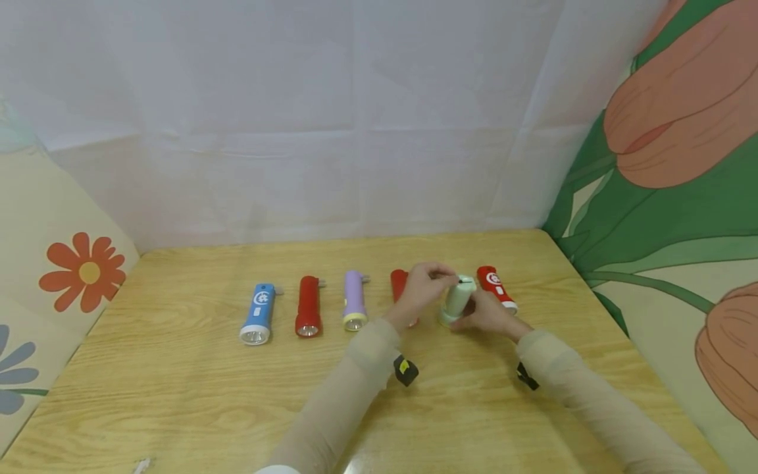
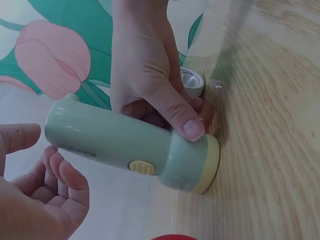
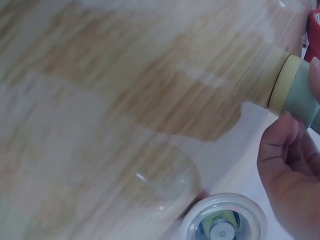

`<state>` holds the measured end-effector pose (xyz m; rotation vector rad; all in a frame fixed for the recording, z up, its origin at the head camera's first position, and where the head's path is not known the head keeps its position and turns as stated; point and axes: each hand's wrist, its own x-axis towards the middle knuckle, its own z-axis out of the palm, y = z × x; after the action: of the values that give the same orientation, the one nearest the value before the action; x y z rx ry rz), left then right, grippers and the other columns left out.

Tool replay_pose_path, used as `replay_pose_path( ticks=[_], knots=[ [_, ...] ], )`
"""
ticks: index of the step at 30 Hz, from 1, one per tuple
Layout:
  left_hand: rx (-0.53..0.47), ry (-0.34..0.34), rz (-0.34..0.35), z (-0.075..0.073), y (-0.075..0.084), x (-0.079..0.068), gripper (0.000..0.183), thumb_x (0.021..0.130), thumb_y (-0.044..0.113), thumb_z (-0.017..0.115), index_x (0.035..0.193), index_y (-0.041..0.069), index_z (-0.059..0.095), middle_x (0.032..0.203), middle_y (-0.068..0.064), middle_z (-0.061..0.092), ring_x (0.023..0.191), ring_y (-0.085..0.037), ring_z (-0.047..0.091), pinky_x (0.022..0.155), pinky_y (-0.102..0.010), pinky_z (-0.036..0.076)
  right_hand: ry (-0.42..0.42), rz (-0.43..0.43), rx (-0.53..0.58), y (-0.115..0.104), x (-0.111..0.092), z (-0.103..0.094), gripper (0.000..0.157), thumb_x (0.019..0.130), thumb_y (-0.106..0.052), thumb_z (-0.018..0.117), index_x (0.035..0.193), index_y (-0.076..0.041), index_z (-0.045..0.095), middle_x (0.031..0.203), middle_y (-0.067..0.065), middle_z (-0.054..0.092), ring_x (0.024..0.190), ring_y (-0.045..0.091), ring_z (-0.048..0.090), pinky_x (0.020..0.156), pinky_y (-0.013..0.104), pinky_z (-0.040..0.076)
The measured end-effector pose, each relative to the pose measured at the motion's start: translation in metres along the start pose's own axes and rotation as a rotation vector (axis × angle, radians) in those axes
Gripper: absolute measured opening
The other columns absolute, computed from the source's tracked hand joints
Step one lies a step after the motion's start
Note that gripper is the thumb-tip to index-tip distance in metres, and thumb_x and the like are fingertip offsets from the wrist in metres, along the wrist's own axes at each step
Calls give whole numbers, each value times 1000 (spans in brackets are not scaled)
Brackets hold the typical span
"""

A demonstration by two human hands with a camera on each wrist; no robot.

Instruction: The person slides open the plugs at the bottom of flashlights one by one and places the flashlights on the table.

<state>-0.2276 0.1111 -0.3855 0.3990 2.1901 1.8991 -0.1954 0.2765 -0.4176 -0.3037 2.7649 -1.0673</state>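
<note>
A pale green flashlight (image 1: 457, 300) with a yellow rim and yellow switch stands head down on the table. My right hand (image 1: 489, 313) grips it low, near the head; in the left wrist view its thumb lies across the green head. My left hand (image 1: 423, 289) is at the flashlight's upper tail end. Its thumb and loosely bent fingers are spread apart there, fingertips right at the tail in the left wrist view. A red flashlight (image 1: 399, 283) is partly hidden behind my left forearm. A red-and-white flashlight (image 1: 493, 287) lies just right of my right hand.
Left of my hands lie a blue flashlight (image 1: 260, 311), a red one (image 1: 308, 306) and a purple one (image 1: 354, 299), in a row on the wooden table (image 1: 195, 382). A white cloth (image 1: 296, 118) hangs behind; flower-printed panels (image 1: 681, 164) flank the sides.
</note>
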Motion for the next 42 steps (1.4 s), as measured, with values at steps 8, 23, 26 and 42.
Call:
replay_pose_path(
  ticks=[8, 23, 26, 42],
  knots=[
    [40, -14, -17, 1, 3, 2, 9, 81, 14, 68, 88, 9, 69, 78, 4, 65, 72, -8, 55, 63, -21, 46, -12, -29, 21, 5, 5, 0, 67, 66, -19, 82, 119, 4, 48, 105, 18, 59, 93, 29, 56, 80, 42, 48],
    [67, 54, -60, 3, 8, 1, 6, 75, 11, 73, 80, 9, 71, 76, 4, 66, 72, -8, 57, 65, -22, 47, -22, -52, 48, 4, 7, 1, 70, 66, -18, 82, 121, 5, 44, 109, 19, 56, 97, 31, 54, 83, 44, 46],
    [80, 59, -69, 3, 8, 2, 5, 75, 13, 73, 79, 10, 72, 75, 5, 66, 73, -8, 57, 67, -23, 47, -19, -27, 51, 3, 6, 1, 71, 65, -18, 82, 122, 3, 45, 110, 17, 56, 99, 31, 54, 84, 45, 46],
    [133, 61, -49, 7, 9, 4, 6, 74, 16, 75, 76, 12, 72, 71, 7, 66, 71, -7, 57, 67, -24, 47, -15, -37, 37, 1, 3, -3, 71, 65, -14, 82, 120, 6, 44, 109, 19, 56, 98, 32, 53, 84, 47, 45]
  ],
)
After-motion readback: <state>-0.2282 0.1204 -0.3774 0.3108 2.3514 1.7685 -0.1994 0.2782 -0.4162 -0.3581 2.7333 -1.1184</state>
